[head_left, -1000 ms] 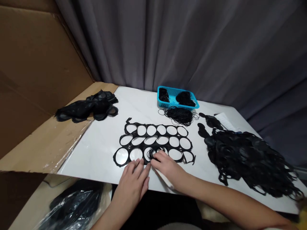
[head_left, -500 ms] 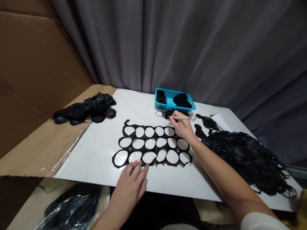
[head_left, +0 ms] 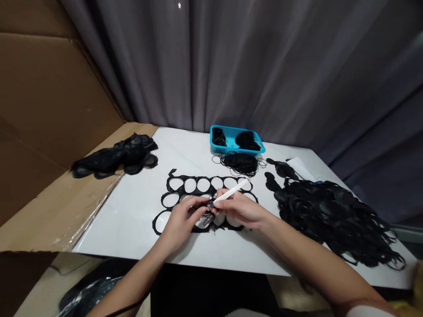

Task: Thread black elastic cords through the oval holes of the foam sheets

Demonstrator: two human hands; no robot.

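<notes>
Over the middle of a black sheet with rows of round holes (head_left: pixel 189 193), my two hands meet. My left hand (head_left: pixel 181 222) is closed in a pinch on a few thin black rings (head_left: pixel 207 217). Gripped in my right hand (head_left: pixel 243 208) is a slim white pen-like tool (head_left: pixel 232 190), its lower end at the rings between my fingertips. My fingers hide the exact contact there. A loose heap of thin black rings (head_left: pixel 243 164) lies beyond the sheet, in front of a blue plastic basket (head_left: pixel 262 149) that holds more black rings.
To the right spreads a large tangled pile of black cut pieces (head_left: pixel 330 215), with a white paper (head_left: pixel 301 168) behind it. A black bundle (head_left: pixel 115 157) rests at the left on cardboard (head_left: pixel 95 198). A grey curtain (head_left: pixel 224 66) hangs behind the white table (head_left: pixel 132 220).
My right hand has come back from the ring heap toward me with the tool. My left hand has lifted from the sheet's front edge and now pinches the black rings.
</notes>
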